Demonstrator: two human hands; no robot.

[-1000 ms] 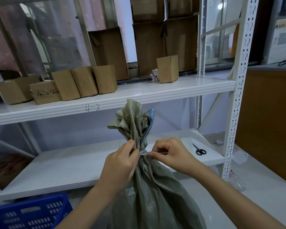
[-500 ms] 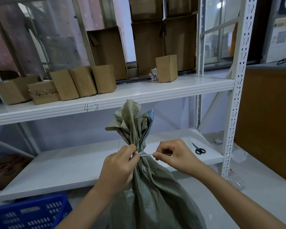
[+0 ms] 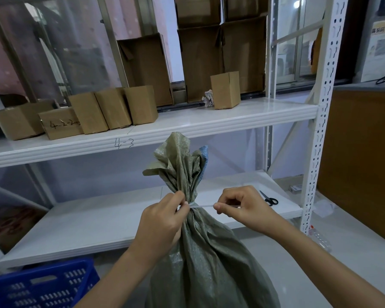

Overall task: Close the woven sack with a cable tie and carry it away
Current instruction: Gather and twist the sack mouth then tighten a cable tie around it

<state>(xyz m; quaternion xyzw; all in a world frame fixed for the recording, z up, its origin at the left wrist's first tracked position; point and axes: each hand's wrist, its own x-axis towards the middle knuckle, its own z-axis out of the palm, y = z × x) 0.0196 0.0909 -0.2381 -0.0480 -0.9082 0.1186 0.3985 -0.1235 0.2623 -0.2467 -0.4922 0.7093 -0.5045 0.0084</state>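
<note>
A grey-green woven sack [image 3: 207, 258] stands upright in front of me, its mouth gathered into a bunch that flares above the neck. A thin white cable tie [image 3: 201, 205] circles the neck. My left hand [image 3: 162, 221] grips the neck at the tie's head, thumb and forefinger pinched there. My right hand [image 3: 242, 206] pinches the free tail of the tie, stretched out level to the right of the neck.
White metal shelving stands behind the sack, its lower shelf [image 3: 102, 221] holding black scissors [image 3: 269, 199]. Cardboard boxes [image 3: 111, 108] line the upper shelf. A blue plastic crate [image 3: 42, 285] sits at lower left. A perforated upright post [image 3: 318, 121] and a brown cabinet [image 3: 362, 156] stand at right.
My right hand has drawn the tie's tail out to the right, away from the neck, so more white strip shows between my hands. The left hand stays on the neck.
</note>
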